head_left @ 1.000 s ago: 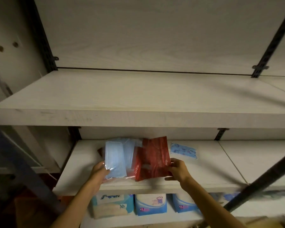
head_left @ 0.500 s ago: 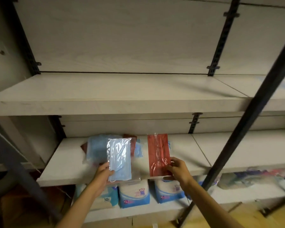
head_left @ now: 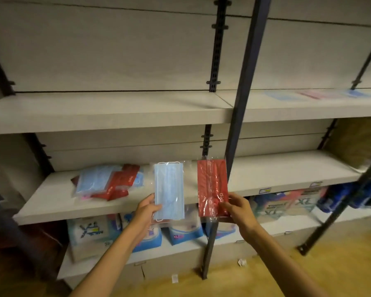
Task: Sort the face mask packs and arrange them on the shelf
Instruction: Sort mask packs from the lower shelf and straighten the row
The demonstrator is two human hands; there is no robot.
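Observation:
My left hand (head_left: 148, 207) pinches the lower edge of a light blue face mask pack (head_left: 169, 190) in clear wrap, held upright in front of the middle shelf (head_left: 276, 179). Beside it, my right hand (head_left: 237, 207) grips a red face mask pack (head_left: 211, 185) by its lower right corner, also upright. A loose pile of blue and red mask packs (head_left: 107, 182) lies on the left part of the middle shelf. On the upper shelf (head_left: 116, 110), far right, several blue and pink packs (head_left: 313, 95) lie flat in a row.
A dark metal post (head_left: 240, 116) runs upright just right of the red pack. Another slanted post (head_left: 347, 202) crosses at the right. White and blue diaper packs (head_left: 184, 231) fill the bottom shelf. A tan sack (head_left: 356, 142) sits at the far right. Yellow floor lies below.
Both packs have come off the pile and moved right, now held apart in front of the shelf edge. The view has swung right and pulled back, showing the upper shelf's row.

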